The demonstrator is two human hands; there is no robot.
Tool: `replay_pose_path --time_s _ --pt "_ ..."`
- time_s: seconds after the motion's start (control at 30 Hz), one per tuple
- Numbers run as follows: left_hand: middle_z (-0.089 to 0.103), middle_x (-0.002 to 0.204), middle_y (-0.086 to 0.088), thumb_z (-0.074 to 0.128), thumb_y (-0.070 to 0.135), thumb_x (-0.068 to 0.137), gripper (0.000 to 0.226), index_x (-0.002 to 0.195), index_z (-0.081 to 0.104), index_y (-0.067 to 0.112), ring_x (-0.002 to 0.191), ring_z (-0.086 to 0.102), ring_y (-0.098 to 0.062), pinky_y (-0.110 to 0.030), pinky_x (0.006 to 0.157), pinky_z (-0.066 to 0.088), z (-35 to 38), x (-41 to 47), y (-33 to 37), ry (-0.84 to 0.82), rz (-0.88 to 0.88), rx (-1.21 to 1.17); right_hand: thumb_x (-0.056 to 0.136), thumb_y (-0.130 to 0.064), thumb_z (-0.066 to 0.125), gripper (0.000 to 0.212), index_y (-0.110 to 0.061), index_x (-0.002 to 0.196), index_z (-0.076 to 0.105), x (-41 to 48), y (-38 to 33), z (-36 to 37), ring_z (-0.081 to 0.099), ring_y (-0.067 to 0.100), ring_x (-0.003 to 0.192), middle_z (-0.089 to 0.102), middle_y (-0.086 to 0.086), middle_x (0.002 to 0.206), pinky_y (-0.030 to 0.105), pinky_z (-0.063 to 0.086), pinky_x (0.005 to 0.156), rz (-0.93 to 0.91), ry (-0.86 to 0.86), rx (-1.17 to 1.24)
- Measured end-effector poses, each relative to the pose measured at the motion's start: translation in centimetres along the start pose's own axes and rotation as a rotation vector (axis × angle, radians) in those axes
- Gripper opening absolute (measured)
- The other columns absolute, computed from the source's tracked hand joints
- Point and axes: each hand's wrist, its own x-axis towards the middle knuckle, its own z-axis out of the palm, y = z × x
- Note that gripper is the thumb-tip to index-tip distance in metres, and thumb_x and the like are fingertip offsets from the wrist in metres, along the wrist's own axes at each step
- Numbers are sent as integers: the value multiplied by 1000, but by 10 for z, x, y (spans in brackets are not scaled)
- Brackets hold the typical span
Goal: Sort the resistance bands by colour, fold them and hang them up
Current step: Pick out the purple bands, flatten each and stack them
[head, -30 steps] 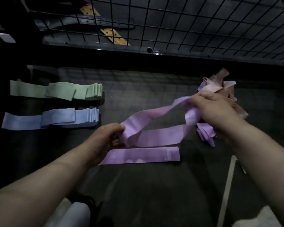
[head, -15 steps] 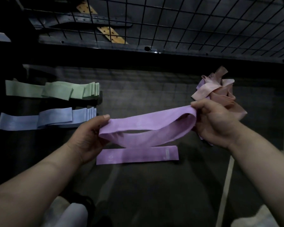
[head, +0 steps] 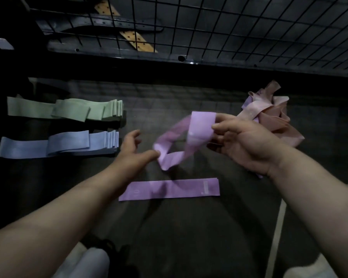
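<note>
A purple resistance band [head: 201, 127] hangs in the air over the dark floor, loosely doubled and blurred by motion. My right hand [head: 243, 143] pinches its upper end between thumb and fingers. My left hand [head: 133, 153] is spread with straight fingers, and its thumb tip touches the band's lower left fold. A second purple band [head: 169, 189] lies flat on the floor just below. At the left lie a fanned stack of green bands [head: 68, 109] and, nearer to me, a fanned stack of blue bands [head: 68, 143]. A tangled pile of pink bands [head: 269, 113] sits behind my right hand.
A black wire grid [head: 229, 27] stands across the back, with a dark perforated metal frame and a wooden strip [head: 137, 41] behind it. A white line [head: 277, 233] runs along the floor at the right. My knees show at the bottom edge.
My left hand has let go of the stretched purple band and spread its fingers. The band has gone slack and now hangs doubled from my right hand, which has turned palm-up.
</note>
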Motion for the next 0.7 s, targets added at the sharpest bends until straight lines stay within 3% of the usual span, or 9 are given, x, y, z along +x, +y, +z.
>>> replay_pose_path --time_s 0.1,0.17,0.23,0.37,0.47,0.57,0.7 --pt "52 140 16 75 37 66 75 136 49 34 131 44 2 -22 105 37 11 -14 8 -245 259 66 94 2 45 37 -3 127 60 5 6 11 59 31 109 65 22 120 38 46 94 16 -47 52" --pt "62 132 6 73 20 72 60 130 56 23 128 53 -7 -27 105 43 19 -18 13 -350 278 -48 94 3 45 32 0 121 62 6 9 16 62 21 93 68 16 101 32 48 87 14 -73 82" --pt "68 121 -8 69 8 76 45 120 61 11 115 63 -17 -31 97 50 23 -19 17 -372 223 -192 93 5 46 28 -1 115 64 6 10 17 62 16 85 68 8 91 31 49 86 -1 -83 110" --pt "71 105 -18 67 5 77 31 108 67 3 97 66 -23 -35 91 52 21 -19 21 -368 186 -337 93 5 49 35 2 127 59 4 11 18 59 36 115 63 25 126 45 41 104 -24 -50 96" --pt "71 107 -13 63 1 77 33 109 70 9 99 65 -22 -30 89 54 20 -21 25 -398 170 -472 95 3 51 34 -1 128 59 2 12 18 64 28 107 67 19 121 35 48 91 -35 -2 58" --pt "70 111 -15 61 7 81 34 114 68 8 99 64 -23 -30 86 54 21 -21 30 -414 159 -454 96 -1 53 32 -6 127 59 -4 12 20 69 20 97 72 11 113 29 54 83 -65 9 19" --pt "67 114 -26 60 13 90 30 117 66 2 99 65 -32 -45 93 53 26 -24 35 -369 167 -386 94 -7 59 26 -12 120 63 -9 11 22 70 19 98 74 8 107 32 56 82 -108 45 -96"
